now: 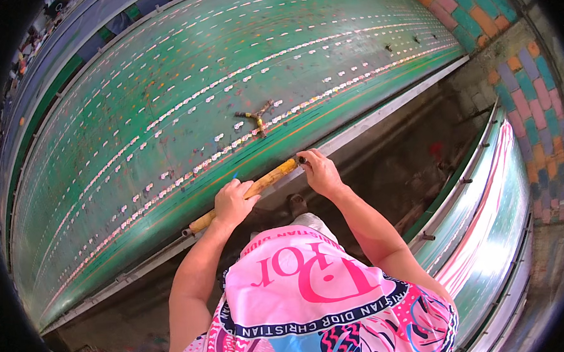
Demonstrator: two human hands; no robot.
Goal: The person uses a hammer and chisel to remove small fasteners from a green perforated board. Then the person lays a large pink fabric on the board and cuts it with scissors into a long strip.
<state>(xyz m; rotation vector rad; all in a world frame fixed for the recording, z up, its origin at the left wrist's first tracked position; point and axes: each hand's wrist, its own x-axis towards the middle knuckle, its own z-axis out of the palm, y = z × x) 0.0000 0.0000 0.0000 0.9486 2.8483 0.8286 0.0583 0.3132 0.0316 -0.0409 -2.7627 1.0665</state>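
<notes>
Item: long yellowish wooden bar (245, 195), lying along the near edge of the green printing surface (132, 120), over its metal rail (381, 116). Left hand (232, 203): grip clenched around the bar's middle. Right hand (320, 172): grip closed on its far end. Rows of small pale printed motifs (182, 105) cover the surface (a small Y-shaped tool (255, 118) rests among them). Risk: the bar tilting or dragging off-line could smear motifs; a slack grip might drop it off the edge

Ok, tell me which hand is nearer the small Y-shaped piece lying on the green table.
Right. The right hand grips the wooden bar's end just below the Y-shaped piece; the left hand grips the bar lower and farther left.
</notes>
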